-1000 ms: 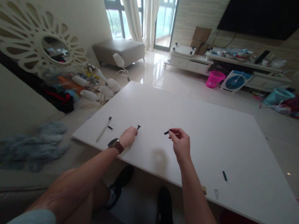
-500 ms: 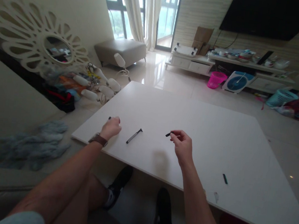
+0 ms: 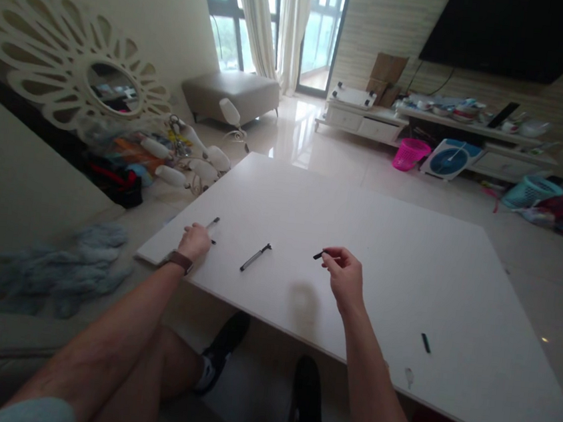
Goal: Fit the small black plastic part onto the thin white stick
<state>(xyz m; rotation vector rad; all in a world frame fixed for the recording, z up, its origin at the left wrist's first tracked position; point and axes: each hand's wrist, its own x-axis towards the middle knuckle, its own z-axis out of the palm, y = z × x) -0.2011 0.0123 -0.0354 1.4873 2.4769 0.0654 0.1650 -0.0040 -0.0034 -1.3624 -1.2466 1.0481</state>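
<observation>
My right hand (image 3: 346, 275) pinches a small flat black strip (image 3: 318, 255) between thumb and fingertips, just above the white table. Over at the table's left side, my left hand (image 3: 194, 242) is low with its fingers curled; what is in them, if anything, is hidden. Right beside it are a slim pen-like stick with a dark tip (image 3: 214, 222) and a tiny black piece (image 3: 213, 242). Between my hands lies a grey-and-black pen-like tool (image 3: 255, 258) with a small black end piece. Another dark strip (image 3: 425, 343) rests to the right.
The white table (image 3: 362, 213) spans the space before me. A small clear item (image 3: 409, 377) lies near its front edge. White lamp shades (image 3: 201, 162) stand against its left corner. Beyond are a pink basket (image 3: 411, 155), a blue-and-white fan (image 3: 448, 160) and a low cabinet.
My left hand has moved left and slightly back toward me, uncovering the pen-like stick and the tiny black piece. My right hand keeps the black strip in nearly the same place.
</observation>
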